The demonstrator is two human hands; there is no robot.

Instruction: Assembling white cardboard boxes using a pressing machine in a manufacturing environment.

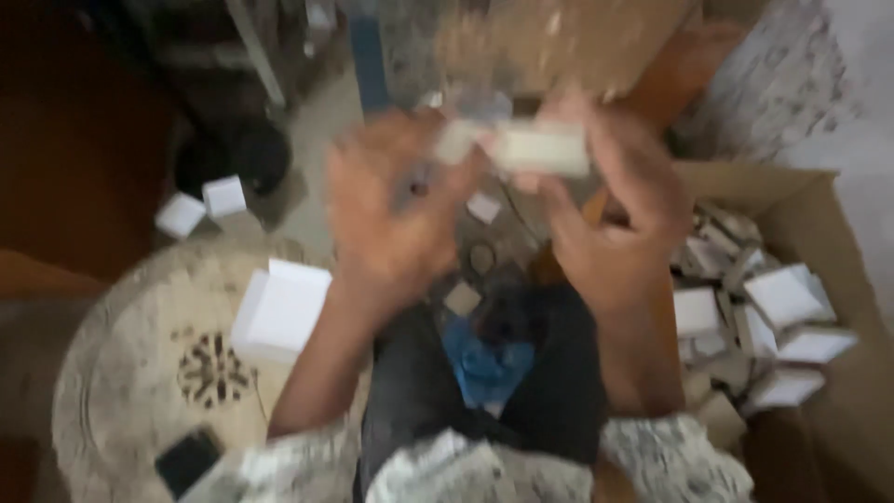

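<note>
Both hands are holding a small pale box (540,149) up at chest height, its long axis lying left-right, blurred. Right hand (605,214) is pinching its right end; left hand (391,214) is touching the left end, fingers spread. White box (279,312) is sitting on the round mat (121,373); carton (838,233) of boxes is sitting right.

Heavy motion blur across whole frame; both hands, left hand (396,219) & right hand (605,224), smeared, edges soft. Small pale oblong box (540,149) between them streaked, no detail. Light dim, flat, indoor; top-left corner nearly black. White folded cardboard boxes (792,326) at right brightest, slightly washed out. No hard shadows.
</note>
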